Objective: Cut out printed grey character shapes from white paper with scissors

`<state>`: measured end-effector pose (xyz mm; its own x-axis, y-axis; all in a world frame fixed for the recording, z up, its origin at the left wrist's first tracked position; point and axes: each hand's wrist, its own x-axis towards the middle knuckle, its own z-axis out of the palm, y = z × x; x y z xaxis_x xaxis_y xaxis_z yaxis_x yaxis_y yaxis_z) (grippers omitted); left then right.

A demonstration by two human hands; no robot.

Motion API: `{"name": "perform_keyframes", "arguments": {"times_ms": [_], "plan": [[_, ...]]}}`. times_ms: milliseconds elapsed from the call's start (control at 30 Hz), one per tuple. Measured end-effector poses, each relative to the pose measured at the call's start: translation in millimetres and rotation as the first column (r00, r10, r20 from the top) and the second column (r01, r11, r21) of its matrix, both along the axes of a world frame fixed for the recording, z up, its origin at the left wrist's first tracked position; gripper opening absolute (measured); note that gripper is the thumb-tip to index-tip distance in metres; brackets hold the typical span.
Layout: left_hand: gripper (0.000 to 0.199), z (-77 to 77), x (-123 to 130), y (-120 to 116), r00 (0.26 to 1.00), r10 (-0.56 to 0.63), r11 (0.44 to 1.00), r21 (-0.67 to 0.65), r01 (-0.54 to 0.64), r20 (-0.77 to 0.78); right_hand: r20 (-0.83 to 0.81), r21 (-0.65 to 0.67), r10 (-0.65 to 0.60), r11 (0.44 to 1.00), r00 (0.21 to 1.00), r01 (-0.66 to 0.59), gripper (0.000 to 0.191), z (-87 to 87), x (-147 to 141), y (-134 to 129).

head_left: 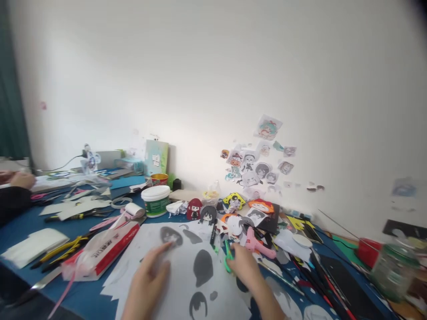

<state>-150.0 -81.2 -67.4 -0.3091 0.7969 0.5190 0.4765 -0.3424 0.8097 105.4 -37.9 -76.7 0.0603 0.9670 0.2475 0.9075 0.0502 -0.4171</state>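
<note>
A white sheet of paper [182, 280] printed with grey and black cartoon shapes lies on a stack of similar sheets. My left hand [150, 278] rests on its left part, index finger stretched out and thumb apart, the fingertip touching a printed cartoon head [171, 236]. At the sheet's right edge, my right hand [245, 264] is closed around green-handled scissors [228, 258]. The scissor blades are hard to make out. Beyond the paper stand two cut-out figures, a red-haired one [195, 210] and a black-haired one [208, 215].
A red-and-white tissue pack [110, 253] and yellow-black pliers [63, 253] lie left. Behind is a white-lidded tub [155, 200]. A pink glue gun [258, 244], paper scraps and a glass jar [394, 271] are right. Another person's hand [22, 180] is far left.
</note>
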Motion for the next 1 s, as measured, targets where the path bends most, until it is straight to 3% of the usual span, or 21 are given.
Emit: {"name": "perform_keyframes", "arguments": {"times_ms": [67,167,300,400,500,600,667,733,900,1000], "plan": [[0.031,13.4,21,-1,0.993,-0.111,0.993,0.025,0.112,-0.048,-0.378,0.026,0.033,0.999,0.925,-0.025,0.028,0.1,15,7],[0.032,42.5,50,0,0.959,-0.266,0.955,0.111,0.276,-0.096,-0.736,0.02,0.107,0.991,0.668,-0.136,0.034,12.4,34,11],[0.033,89.5,74,20,0.891,-0.424,0.855,0.254,0.453,-0.162,-0.94,0.158,0.21,0.966,0.269,-0.204,0.042,40.6,51,4],[0.039,109.4,81,56,0.892,-0.448,0.819,0.371,0.437,-0.062,-0.957,0.259,0.266,0.963,0.113,-0.076,0.039,50.2,61,3],[0.069,101.1,80,98,0.868,-0.454,0.849,0.394,0.352,0.202,-0.937,0.334,0.333,0.943,0.107,-0.005,0.038,45.3,67,9],[0.087,74.0,76,129,0.867,-0.362,0.928,0.217,0.302,0.343,-0.921,0.367,0.359,0.93,0.149,0.027,0.04,36.2,64,16],[0.081,57.8,72,140,0.881,-0.328,0.944,0.135,0.3,0.341,-0.921,0.369,0.354,0.927,0.164,0.069,0.042,32.2,58,19],[0.074,48.8,68,143,0.851,-0.385,0.923,0.149,0.356,0.357,-0.922,0.374,0.355,0.92,0.157,0.117,0.047,30.2,51,20],[0.048,46.2,67,148,0.739,-0.42,0.905,0.183,0.385,0.526,-0.925,0.369,0.343,0.911,0.162,0.182,0.054,27.5,41,19],[0.039,45.6,68,151,0.708,-0.411,0.905,0.162,0.394,0.574,-0.916,0.385,0.343,0.897,0.21,0.215,0.053,25.1,41,22]]}}
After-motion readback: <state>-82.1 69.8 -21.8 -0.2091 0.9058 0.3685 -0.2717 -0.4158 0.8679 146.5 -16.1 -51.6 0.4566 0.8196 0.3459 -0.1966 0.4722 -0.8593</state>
